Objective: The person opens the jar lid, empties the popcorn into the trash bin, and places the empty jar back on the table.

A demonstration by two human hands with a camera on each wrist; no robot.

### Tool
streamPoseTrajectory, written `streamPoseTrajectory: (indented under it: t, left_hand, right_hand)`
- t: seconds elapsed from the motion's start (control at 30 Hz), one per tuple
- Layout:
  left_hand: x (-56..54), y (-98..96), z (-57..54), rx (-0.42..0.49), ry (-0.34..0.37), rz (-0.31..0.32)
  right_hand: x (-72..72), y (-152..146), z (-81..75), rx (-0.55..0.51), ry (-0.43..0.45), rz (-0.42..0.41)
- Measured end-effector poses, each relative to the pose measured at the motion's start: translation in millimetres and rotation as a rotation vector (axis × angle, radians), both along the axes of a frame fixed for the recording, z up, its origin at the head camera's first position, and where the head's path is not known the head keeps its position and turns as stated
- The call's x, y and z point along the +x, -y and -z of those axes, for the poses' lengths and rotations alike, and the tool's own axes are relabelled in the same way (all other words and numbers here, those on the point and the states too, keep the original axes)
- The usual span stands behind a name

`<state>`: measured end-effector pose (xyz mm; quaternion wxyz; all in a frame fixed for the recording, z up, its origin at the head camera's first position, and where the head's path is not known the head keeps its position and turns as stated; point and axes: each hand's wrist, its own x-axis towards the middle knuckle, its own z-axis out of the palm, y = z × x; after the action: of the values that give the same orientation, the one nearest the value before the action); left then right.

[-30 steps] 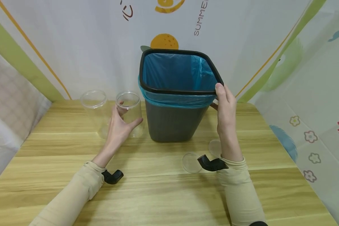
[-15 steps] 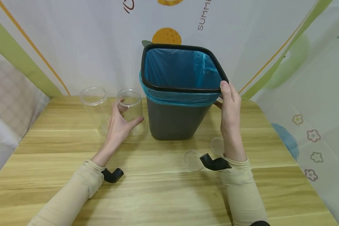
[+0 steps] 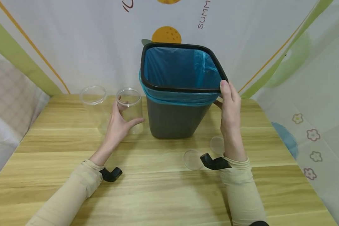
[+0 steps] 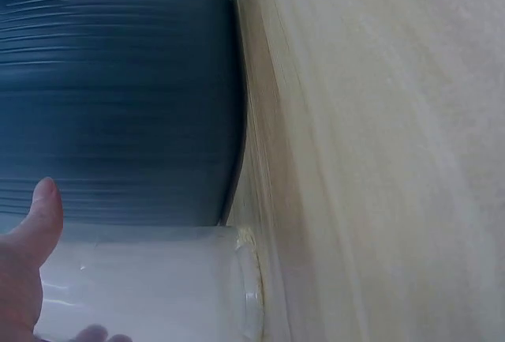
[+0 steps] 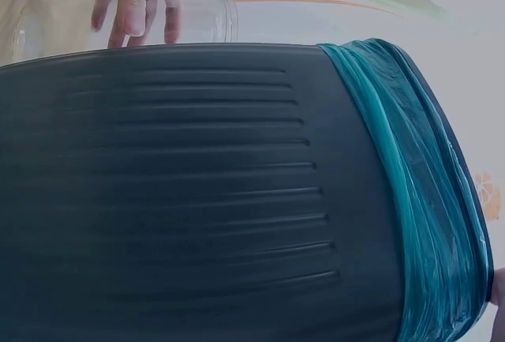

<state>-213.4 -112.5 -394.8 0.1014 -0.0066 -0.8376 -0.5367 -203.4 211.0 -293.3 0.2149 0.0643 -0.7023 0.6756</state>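
Observation:
A dark grey trash bin [image 3: 172, 122] with a blue bag liner [image 3: 169, 67] and black rim stands upright at the back of the table. My right hand [image 3: 230, 110] grips the rim at its right corner, thumb on top, the other fingers mostly hidden behind. To the left of the bin is a clear plastic jar [image 3: 133, 110] without a lid. My left hand [image 3: 118, 124] holds this jar, thumb on the near side and fingers behind. In the left wrist view the jar [image 4: 150, 279] lies close alongside the bin [image 4: 118, 105].
A second clear jar [image 3: 94, 108], also lidless, stands left of my left hand. Two clear round lids [image 3: 192, 160] lie on the wooden table [image 3: 147, 194] near my right wrist. A printed curtain [image 3: 101, 47] hangs behind the table.
The head view has shifted slightly, so everything sits a little higher in it. Both hands keep their places on the jar and the bin rim.

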Motion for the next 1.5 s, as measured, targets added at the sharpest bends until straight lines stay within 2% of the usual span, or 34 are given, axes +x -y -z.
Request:
streamPoseTrajectory:
  t: [0.2,0.47,0.73,0.8,1.0,1.3,1.5]
  left_hand:
    - [0.4,1.7,-2.3,0.05,-0.005,0.028]
    - [2.2,0.2,-9.1,0.031,0.006,0.024]
    - [9.6,0.0,-14.0,0.058,-0.022,0.093]
    - [11.7,0.7,-16.6,0.058,-0.028,0.11]
    - [20.0,1.2,-25.3,0.062,-0.042,0.131]
    - [33.9,3.3,-35.0,0.008,-0.062,0.149]
    - [45.0,0.7,-41.2,-0.058,-0.101,0.167]
  right_hand:
    - [-0.3,0.2,3.3,-0.028,-0.02,-0.007]
    - [-5.6,-4.3,8.7,-0.005,-0.028,0.01]
    - [-4.7,-14.5,20.2,0.034,0.02,0.039]
    - [-2.9,-16.6,23.4,0.074,0.026,0.037]
    - [2.4,-20.4,31.2,0.28,-0.001,0.02]
    - [14.7,-28.8,37.4,0.386,-0.015,-0.018]
    - [27.9,-34.1,42.4,0.458,0.024,-0.034]
